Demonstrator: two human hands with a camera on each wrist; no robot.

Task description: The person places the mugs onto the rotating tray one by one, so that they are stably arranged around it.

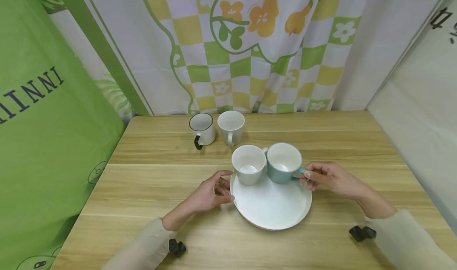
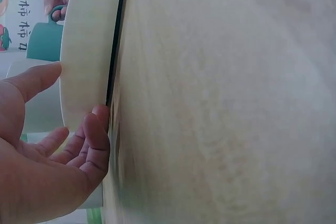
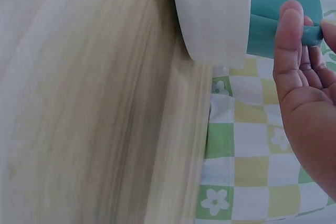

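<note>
A round white tray (image 1: 275, 206) lies on the table with two mugs standing at its far side. One is an off-white mug (image 1: 248, 175); close beside it on the right is a teal mug (image 1: 282, 173), white inside. My right hand (image 1: 330, 179) pinches the teal mug's handle between thumb and fingers, as the right wrist view also shows. At the tray's left edge is my left hand (image 1: 210, 192), thumb and fingertips against the rim and outer wall, fingers loosely bent. The left wrist view shows its thumb (image 2: 44, 77) at the upper rim.
Behind the tray, a white enamel mug (image 1: 205, 133) with black rim and handle stands beside a plain white mug (image 1: 233, 129). A patterned curtain (image 1: 257, 75) hangs along the table's back edge. Green cloth (image 1: 53, 143) borders the left side, and a pale panel (image 1: 421, 95) the right.
</note>
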